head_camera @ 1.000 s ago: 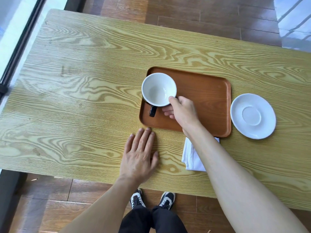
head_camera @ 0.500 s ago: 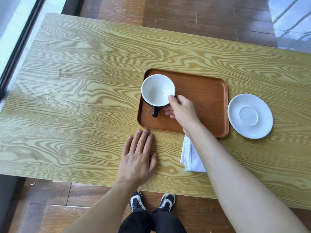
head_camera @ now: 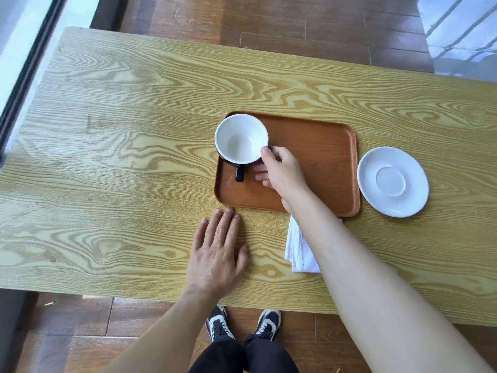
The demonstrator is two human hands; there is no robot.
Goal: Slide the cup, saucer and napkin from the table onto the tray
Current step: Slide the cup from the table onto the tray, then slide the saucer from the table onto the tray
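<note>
A cup, white inside and black outside with its handle toward me, stands in the left end of the brown wooden tray. My right hand grips the cup's right side, thumb on the rim. My left hand lies flat and open on the table just below the tray's near left corner. A white saucer sits on the table right of the tray. A folded white napkin lies on the table below the tray, partly hidden under my right forearm.
The wooden table stretches wide to the left and behind the tray. Its near edge runs just behind my left wrist. Dark wood floor and my shoes show below. A window frame borders the left side.
The cup stays in the tray's left end with my right hand on it. The view has shifted slightly. My left hand keeps its place.
</note>
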